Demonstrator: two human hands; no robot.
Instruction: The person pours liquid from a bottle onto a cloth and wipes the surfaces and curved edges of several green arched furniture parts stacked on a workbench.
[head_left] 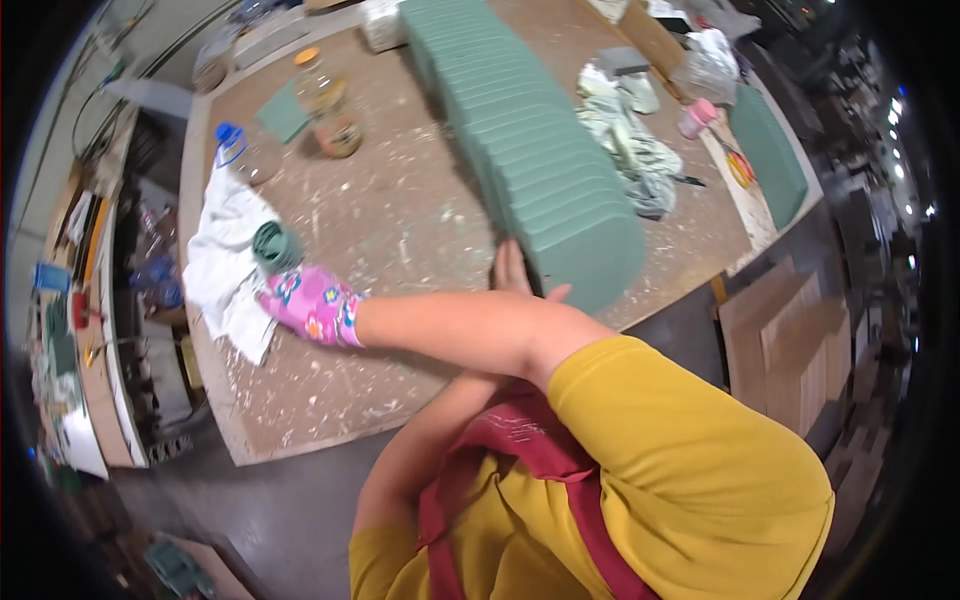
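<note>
My arms cross over the table. My bare left hand (515,272) rests against the near left side of a long green stack (540,170) of overlapping, round-ended sheets; its fingers are stretched out and the thumb stands apart. My right hand (312,306), in a pink floral glove, reaches across to the left and closes at the base of a small dark green roll (274,246). The fingertips are partly hidden there. Beneath the roll and the glove spreads a crumpled white cloth (225,262).
On the worn brown table (400,200) stand glass jars (335,130) and a blue-capped bottle (240,152). Right of the stack lie crumpled rags (630,140), a pink-capped container (696,118) and scissors (739,168). Cardboard (785,340) stands off the table's right edge.
</note>
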